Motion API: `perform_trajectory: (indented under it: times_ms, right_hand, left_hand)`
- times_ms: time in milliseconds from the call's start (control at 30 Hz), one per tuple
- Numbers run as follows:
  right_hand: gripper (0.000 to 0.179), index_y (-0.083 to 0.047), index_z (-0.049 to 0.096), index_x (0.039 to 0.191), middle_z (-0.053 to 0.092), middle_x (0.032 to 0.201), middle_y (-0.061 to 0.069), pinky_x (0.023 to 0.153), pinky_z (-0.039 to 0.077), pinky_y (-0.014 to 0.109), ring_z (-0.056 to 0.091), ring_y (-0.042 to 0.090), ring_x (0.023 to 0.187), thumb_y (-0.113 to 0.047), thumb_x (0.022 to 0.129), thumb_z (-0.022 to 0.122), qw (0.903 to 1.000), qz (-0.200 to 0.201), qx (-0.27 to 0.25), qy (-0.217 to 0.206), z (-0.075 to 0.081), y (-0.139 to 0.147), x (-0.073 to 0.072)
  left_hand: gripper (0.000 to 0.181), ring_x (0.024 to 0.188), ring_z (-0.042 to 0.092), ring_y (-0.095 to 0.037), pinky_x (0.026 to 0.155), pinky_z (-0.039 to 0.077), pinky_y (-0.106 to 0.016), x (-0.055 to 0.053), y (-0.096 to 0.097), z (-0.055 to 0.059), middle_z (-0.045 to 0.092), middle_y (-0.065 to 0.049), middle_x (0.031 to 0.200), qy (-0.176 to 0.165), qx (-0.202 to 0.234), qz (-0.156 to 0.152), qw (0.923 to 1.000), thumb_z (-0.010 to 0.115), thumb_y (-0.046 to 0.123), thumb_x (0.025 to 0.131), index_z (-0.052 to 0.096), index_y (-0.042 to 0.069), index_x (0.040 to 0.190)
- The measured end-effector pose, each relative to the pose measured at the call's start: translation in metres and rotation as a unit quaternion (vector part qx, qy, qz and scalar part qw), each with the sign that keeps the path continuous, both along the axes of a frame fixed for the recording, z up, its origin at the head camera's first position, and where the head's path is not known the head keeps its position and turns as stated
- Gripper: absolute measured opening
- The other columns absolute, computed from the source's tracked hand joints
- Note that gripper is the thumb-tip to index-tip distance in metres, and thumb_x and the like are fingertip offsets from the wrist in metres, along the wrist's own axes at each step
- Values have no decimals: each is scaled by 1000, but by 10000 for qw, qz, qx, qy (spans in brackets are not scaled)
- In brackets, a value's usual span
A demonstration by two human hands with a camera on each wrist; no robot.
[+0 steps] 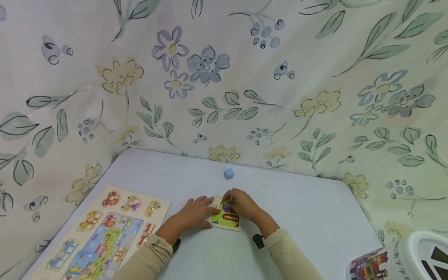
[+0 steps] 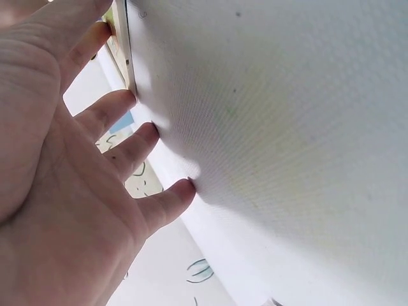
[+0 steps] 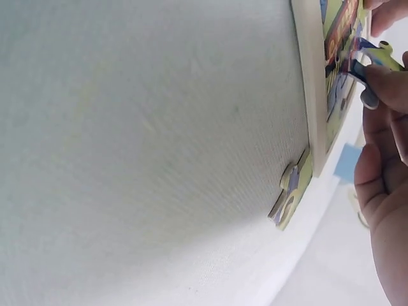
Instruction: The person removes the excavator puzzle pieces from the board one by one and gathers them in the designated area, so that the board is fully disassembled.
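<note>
A small wooden jigsaw puzzle (image 1: 226,227) with a picture of a digger-like vehicle lies flat on the white table, between both hands. My left hand (image 1: 196,214) rests at its left side with fingers spread; a finger reaches onto the picture and other fingertips touch the tabletop. Over the puzzle's upper right part, my right hand (image 1: 244,204) pinches a jigsaw piece (image 3: 380,56), green and blue, between thumb and fingers. Another jigsaw piece (image 3: 293,191) lies on the table against the puzzle's frame in the right wrist view; the right hand hides it in the head view.
A light blue cube (image 1: 229,174) sits beyond the puzzle, towards the back edge. At the left lies a large wooden puzzle board (image 1: 163,204) with several vehicle pieces around a town picture. A printed canister with a white lid (image 1: 416,249) stands front right. Floral cloth (image 1: 217,128) hangs behind the table.
</note>
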State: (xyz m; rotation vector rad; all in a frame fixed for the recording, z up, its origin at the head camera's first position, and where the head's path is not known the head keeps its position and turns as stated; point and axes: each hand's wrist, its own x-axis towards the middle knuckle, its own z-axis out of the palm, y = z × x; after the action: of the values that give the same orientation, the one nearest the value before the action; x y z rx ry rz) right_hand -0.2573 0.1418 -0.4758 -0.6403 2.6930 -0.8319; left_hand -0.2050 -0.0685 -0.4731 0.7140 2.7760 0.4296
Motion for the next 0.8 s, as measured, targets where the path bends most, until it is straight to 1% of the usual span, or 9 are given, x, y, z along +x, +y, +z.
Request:
perform_trajectory:
  times_ms: [167, 300, 367, 433, 533, 600, 667, 800]
  right_hand:
    - [20, -20, 65, 106, 61, 108, -6, 87, 52, 34, 58, 14, 100, -5, 94, 62, 9992, -215, -293, -148, 3, 10, 3]
    - [18, -18, 63, 107, 62, 109, -3, 86, 53, 35, 59, 16, 102, -5, 96, 59, 9974, -480, -520, -116, 6, 26, 0]
    - [18, -16, 63, 109, 62, 107, -1, 83, 53, 34, 60, 17, 100, -5, 96, 58, 9957, -699, -601, -60, 7, 37, -3]
    - [19, -15, 63, 110, 62, 105, 0, 79, 53, 33, 61, 16, 95, -4, 95, 59, 9939, -942, -578, -3, 7, 51, -5]
    - [21, -13, 66, 110, 63, 104, 1, 77, 53, 32, 61, 15, 90, -2, 93, 60, 9913, -1223, -468, -97, 5, 71, -7]
    - [21, -12, 68, 108, 65, 103, 0, 78, 53, 32, 61, 14, 89, -1, 91, 61, 9910, -1277, -366, -186, 2, 83, -6]
    - [20, -12, 70, 106, 67, 103, 0, 81, 53, 34, 61, 14, 91, -1, 91, 62, 9912, -1246, -331, -295, -2, 92, -4]
    - [20, -11, 71, 106, 68, 105, 0, 88, 51, 38, 61, 14, 96, -1, 91, 62, 9916, -1182, -314, -417, -9, 101, 1]
  left_hand:
    - [50, 141, 33, -31, 107, 29, -63, 1, 6, 0, 41, -8, 151, 17, 39, -71, 10000, 76, 36, 83, 63, 27, 130]
    - [50, 141, 33, -32, 107, 29, -63, 1, 7, -3, 41, -8, 152, 20, 115, -74, 9999, 76, 36, 83, 63, 27, 131]
    - [50, 141, 32, -32, 108, 29, -63, 2, 5, -4, 40, -8, 152, 36, 144, -39, 9999, 76, 35, 83, 63, 27, 131]
    - [50, 141, 32, -33, 107, 28, -64, 2, 3, -4, 41, -8, 152, 54, 176, -3, 9998, 76, 35, 83, 63, 26, 130]
    - [50, 141, 32, -33, 108, 28, -64, 2, 0, -4, 41, -8, 152, 85, 181, 39, 9998, 76, 34, 83, 63, 26, 130]
    - [50, 141, 32, -33, 107, 28, -64, 3, -1, -2, 41, -9, 151, 92, 219, 48, 9997, 77, 33, 83, 64, 25, 130]
    - [49, 141, 32, -33, 108, 27, -64, 3, -1, 1, 41, -9, 152, 86, 233, 50, 9997, 77, 33, 83, 64, 25, 130]
    - [49, 141, 32, -34, 108, 26, -64, 4, 0, 4, 41, -9, 151, 8, 328, 30, 9995, 77, 31, 83, 64, 24, 129]
